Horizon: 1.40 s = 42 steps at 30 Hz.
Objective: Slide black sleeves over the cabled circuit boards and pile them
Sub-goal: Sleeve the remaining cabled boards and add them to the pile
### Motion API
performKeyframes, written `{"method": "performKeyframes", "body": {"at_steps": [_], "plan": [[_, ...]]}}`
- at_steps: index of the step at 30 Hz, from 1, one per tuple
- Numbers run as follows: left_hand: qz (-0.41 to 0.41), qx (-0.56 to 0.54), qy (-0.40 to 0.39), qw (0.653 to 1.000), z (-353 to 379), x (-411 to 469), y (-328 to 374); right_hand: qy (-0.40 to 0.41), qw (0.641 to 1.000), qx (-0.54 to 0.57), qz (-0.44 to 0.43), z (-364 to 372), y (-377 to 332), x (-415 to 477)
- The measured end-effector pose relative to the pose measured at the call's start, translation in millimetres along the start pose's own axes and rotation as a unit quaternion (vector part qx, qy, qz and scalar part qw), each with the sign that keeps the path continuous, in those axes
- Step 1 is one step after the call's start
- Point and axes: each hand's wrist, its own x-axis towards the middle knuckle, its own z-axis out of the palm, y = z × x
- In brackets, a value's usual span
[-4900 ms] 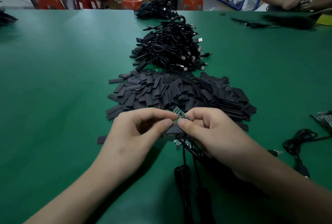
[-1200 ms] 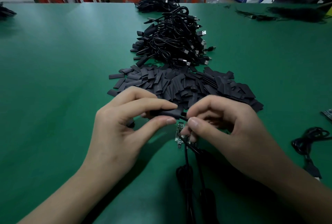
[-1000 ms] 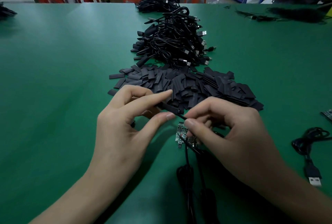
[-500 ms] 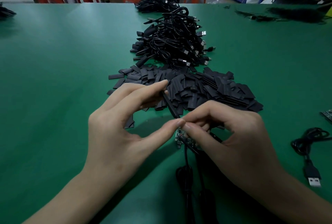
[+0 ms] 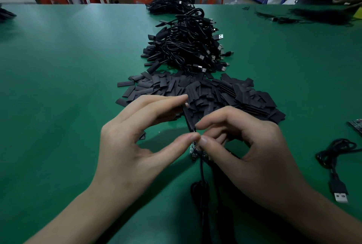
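**Sleeve** point(image 5: 189, 118): black, flat, seen edge-on, held just above the table point(image 5: 58, 71) and running near to far between my hands. A second ago it lay crosswise, left to right. I have since swung it a quarter turn, so its far end now points at the heaps. No board shows in my fingers, so I judge it is inside (some seconds back it still stuck out bare).

**Left hand** point(image 5: 141, 145): spread wide, forefinger and thumb almost straight. The forefinger tip is on the sleeve's far end and the thumb tip is just beside its near end, a light lengthwise pinch.

**Right hand** point(image 5: 252, 157): fingers curled, with forefinger and thumb pinching at the sleeve's near end, thumb tip touching my left thumb. I cannot tell whether it also has the wire coming out there.

**Bare board** point(image 5: 193, 150): green, flat on the table just under my thumbs, its cable point(image 5: 201, 173) trailing toward me. It has not moved and is not yet sleeved.

**Heap of loose sleeves** point(image 5: 225, 95): just beyond my hands.

**Pile of finished cables** point(image 5: 188, 48): farther off, behind that heap.

**Spare cable** point(image 5: 337, 165): coiled on the right, well apart.

**Reading:** this piece looks finished and is turned toward the pile. Once it is set there, the bare board is next.
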Motion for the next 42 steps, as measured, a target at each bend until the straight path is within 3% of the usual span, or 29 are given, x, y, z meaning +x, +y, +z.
{"method": "performKeyframes", "body": {"at_steps": [8, 17, 22, 26, 30, 34, 37, 39, 42], "plan": [[-0.008, -0.025, -0.023, 0.999, -4, 2, -2, 0.014, 0.999, -0.039, -0.022, -4, -3, 3], [0.027, 0.029, -0.046, 0.998, -7, 4, -1, 0.036, 0.987, -0.127, -0.088, -5, 1, 0], [0.022, 0.038, -0.033, 0.998, -6, 5, 1, 0.054, 0.987, -0.14, -0.063, -2, 3, 2], [0.004, 0.035, -0.006, 0.999, -6, 4, -1, -0.008, 0.993, -0.11, -0.03, -5, 4, 2], [-0.035, 0.005, 0.036, 0.999, -6, 4, -8, -0.088, 0.978, -0.187, -0.007, -6, 7, 3], [-0.092, -0.021, 0.048, 0.994, -4, 3, -18, -0.091, 0.974, -0.208, 0.013, -7, 7, 7], [-0.152, -0.051, 0.007, 0.987, 2, 1, -22, -0.051, 0.983, -0.163, 0.062, -21, 3, 17], [-0.128, 0.025, -0.053, 0.99, 4, -3, -23, -0.002, 0.986, -0.134, 0.102, -38, 2, 39], [-0.071, 0.163, -0.166, 0.97, 8, -7, -18, 0.022, 0.966, -0.238, 0.099, -67, 7, 93]]}}
